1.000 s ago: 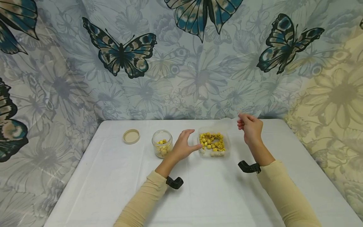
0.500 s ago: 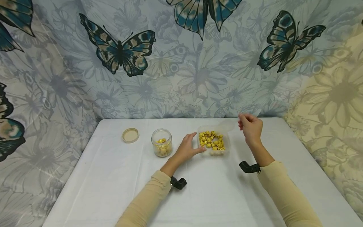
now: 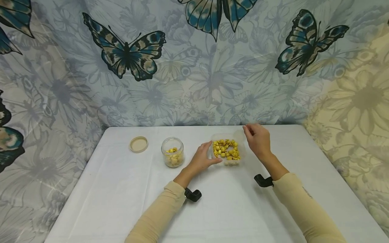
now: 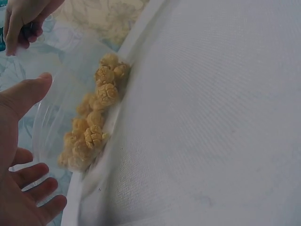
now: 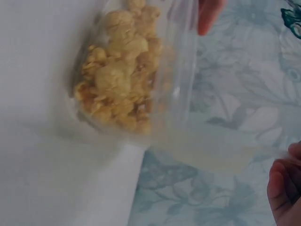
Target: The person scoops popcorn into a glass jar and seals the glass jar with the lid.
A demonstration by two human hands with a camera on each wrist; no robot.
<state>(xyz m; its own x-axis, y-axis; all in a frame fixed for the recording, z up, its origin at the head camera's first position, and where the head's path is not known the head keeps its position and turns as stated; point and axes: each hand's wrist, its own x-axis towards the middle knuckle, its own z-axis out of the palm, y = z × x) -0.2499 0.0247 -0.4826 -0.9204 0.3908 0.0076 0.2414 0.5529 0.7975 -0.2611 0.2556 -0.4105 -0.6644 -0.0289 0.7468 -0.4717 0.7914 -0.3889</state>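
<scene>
A clear plastic container [image 3: 242,150] of yellow popcorn [image 3: 225,148] stands right of the table's middle. My left hand [image 3: 201,159] is at its left end, thumb by the near corner and fingers spread toward the far side. In the left wrist view, thumb [image 4: 35,92] and fingers are apart and hardly bent. At the far right corner, my right hand [image 3: 259,140] pinches the edge of a thin translucent lid [image 5: 211,148]. The lid reaches from the container's rim to the fingers in the right wrist view.
Left of the container stands a glass jar [image 3: 172,153] without its lid, partly filled with popcorn. A round jar lid [image 3: 138,144] lies farther left. White cloth covers the table [image 3: 121,192], and a butterfly-print fabric [image 3: 212,84] hangs behind it.
My right hand has moved left toward the container, bringing the lid edge with it. My left hand has shifted slightly right, up to the container's left end.
</scene>
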